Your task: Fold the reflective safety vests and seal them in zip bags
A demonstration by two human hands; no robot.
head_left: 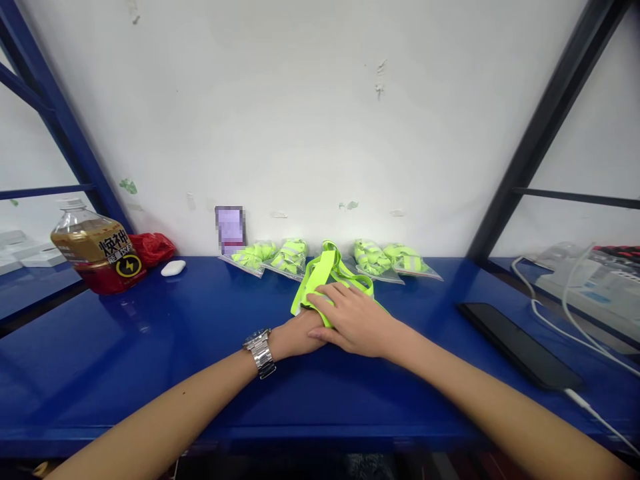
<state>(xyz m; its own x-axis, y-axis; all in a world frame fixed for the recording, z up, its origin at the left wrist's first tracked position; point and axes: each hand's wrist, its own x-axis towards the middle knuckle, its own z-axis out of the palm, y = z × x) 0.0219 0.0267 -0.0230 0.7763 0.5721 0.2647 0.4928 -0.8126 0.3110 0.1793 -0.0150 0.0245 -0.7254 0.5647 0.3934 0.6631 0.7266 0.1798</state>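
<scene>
A bundle of fluorescent yellow-green straps with grey reflective stripes (pixel 327 265), like a reflective strap vest, lies in loops at the middle of the table. My left hand (pixel 299 335), with a metal watch (pixel 260 353) on its wrist, reaches into the bundle from the left. A strap and my other hand cover its fingers. My right hand (pixel 357 321) lies across the top, its fingers curled over the straps and its thumb against my left hand. Behind the bundle, clear bags hold similar straps, two at the left (pixel 287 259) and two at the right (pixel 373 259).
On the blue table (pixel 200 380), a large drink bottle (pixel 97 250), a red plastic bag (pixel 153 249) and a white earbud case (pixel 173 268) stand left. A black phone (pixel 520 343) with a white cable (pixel 595 407) lies right. Metal posts (pixel 540 120) flank the white wall.
</scene>
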